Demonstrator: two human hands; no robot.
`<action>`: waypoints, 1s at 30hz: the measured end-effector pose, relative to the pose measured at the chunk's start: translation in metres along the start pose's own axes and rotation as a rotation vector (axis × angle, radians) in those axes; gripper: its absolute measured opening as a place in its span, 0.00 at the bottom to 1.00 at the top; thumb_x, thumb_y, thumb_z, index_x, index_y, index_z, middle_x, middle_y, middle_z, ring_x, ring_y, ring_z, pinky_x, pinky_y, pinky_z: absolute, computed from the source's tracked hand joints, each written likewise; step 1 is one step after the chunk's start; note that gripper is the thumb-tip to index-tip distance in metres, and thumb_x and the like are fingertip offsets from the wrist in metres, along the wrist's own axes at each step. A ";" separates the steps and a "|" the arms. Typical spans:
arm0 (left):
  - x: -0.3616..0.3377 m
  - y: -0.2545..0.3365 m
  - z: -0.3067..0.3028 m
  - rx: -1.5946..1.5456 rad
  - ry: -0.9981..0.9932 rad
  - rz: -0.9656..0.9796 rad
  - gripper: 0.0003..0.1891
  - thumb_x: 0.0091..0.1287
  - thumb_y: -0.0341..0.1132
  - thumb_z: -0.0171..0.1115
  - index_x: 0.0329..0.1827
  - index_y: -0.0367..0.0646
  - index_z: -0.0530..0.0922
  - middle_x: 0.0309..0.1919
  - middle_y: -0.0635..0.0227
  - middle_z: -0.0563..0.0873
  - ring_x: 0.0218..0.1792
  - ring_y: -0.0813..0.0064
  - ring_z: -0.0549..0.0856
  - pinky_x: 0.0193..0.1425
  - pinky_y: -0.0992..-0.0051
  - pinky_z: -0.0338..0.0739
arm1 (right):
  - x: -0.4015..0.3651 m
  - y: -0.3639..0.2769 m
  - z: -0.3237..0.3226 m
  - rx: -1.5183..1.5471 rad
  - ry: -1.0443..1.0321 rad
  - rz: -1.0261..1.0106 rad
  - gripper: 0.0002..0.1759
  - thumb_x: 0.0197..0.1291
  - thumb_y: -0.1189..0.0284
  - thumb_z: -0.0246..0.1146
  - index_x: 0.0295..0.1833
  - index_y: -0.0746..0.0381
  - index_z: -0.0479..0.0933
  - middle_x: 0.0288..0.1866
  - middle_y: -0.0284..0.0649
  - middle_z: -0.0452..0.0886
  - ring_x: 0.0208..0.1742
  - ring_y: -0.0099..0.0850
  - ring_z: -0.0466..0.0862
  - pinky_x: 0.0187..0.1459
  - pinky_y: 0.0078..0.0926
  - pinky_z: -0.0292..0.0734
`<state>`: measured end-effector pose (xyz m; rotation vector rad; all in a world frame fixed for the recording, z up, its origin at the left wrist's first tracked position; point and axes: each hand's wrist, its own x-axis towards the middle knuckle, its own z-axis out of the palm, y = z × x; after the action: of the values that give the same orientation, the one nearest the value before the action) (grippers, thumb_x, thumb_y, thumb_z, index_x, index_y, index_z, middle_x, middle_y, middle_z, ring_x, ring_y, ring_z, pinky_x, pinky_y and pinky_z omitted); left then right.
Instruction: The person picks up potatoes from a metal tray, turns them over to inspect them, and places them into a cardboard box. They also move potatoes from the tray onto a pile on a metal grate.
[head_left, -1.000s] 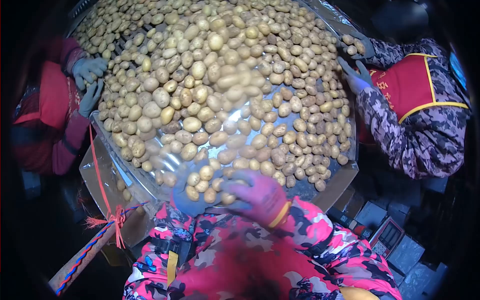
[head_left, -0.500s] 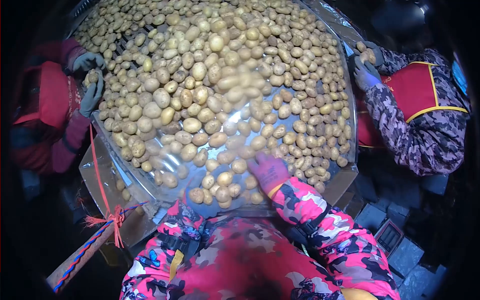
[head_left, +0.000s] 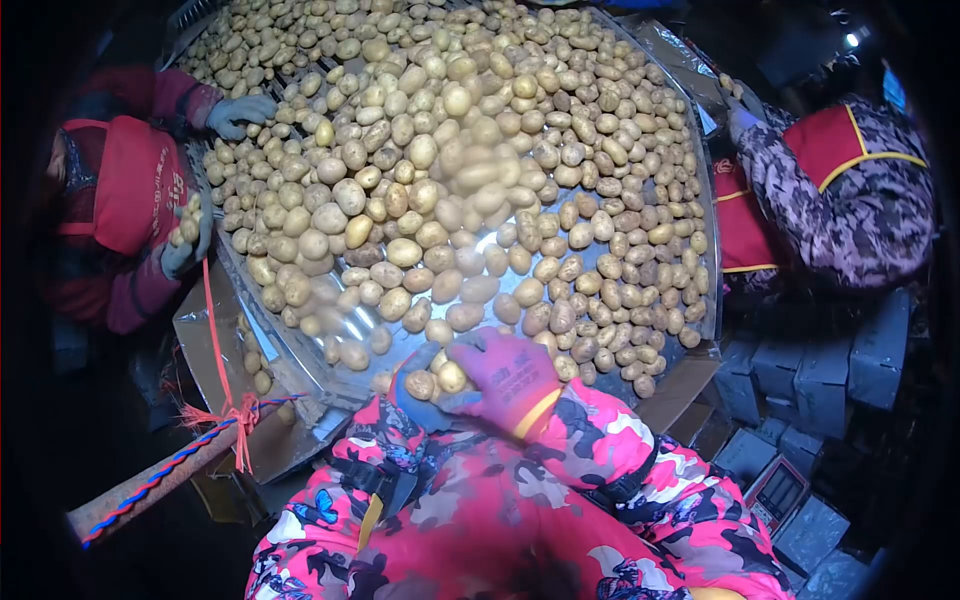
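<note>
Many potatoes [head_left: 404, 251] lie heaped over a metal sorting table [head_left: 400, 342]. At the near edge, my left hand [head_left: 421, 391] in a blue-grey glove is cupped around a few potatoes [head_left: 451, 377]. My right hand [head_left: 508, 377], in a purple-pink glove, rests over them from the right, its fingers curled against the potatoes and close to the left glove. What lies under the right palm is hidden.
One co-worker [head_left: 140, 190] stands at the left with potatoes in a gloved hand; another co-worker [head_left: 850, 190] leans at the right. A pole with rope [head_left: 165, 475] juts in at lower left. Cardboard boxes [head_left: 225, 340] flank the table; grey boxes [head_left: 785, 370] stand lower right.
My right hand has moved left onto the potatoes at my left hand, where fewer now show. The left co-worker's hands have parted, and the right co-worker has turned outward.
</note>
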<state>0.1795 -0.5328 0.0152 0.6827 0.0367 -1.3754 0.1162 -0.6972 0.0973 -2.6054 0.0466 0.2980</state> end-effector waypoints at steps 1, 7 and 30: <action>0.002 -0.003 0.000 -0.102 -0.011 -0.029 0.24 0.73 0.40 0.57 0.68 0.45 0.62 0.63 0.63 0.70 0.57 0.68 0.77 0.54 0.66 0.79 | -0.003 0.002 -0.001 0.101 0.061 -0.008 0.35 0.52 0.46 0.73 0.62 0.52 0.79 0.48 0.44 0.82 0.50 0.44 0.84 0.51 0.44 0.79; 0.001 -0.030 -0.014 -0.866 -0.251 -0.177 0.24 0.72 0.40 0.58 0.67 0.47 0.61 0.62 0.64 0.70 0.56 0.69 0.77 0.53 0.66 0.79 | -0.027 0.053 -0.019 1.130 0.054 0.379 0.35 0.71 0.43 0.59 0.65 0.64 0.76 0.51 0.41 0.83 0.48 0.34 0.84 0.49 0.31 0.79; -0.371 -0.172 -0.170 0.503 0.547 0.886 0.13 0.65 0.40 0.58 0.49 0.45 0.80 0.47 0.68 0.80 0.48 0.68 0.77 0.53 0.68 0.75 | -0.012 -0.055 0.025 1.244 -0.521 0.119 0.40 0.55 0.85 0.69 0.75 0.65 0.67 0.67 0.39 0.77 0.62 0.29 0.79 0.58 0.26 0.79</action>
<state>0.0014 -0.1313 -0.0436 1.2888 -0.1668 -0.3100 0.1047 -0.6372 0.1062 -1.2523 0.1480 0.7023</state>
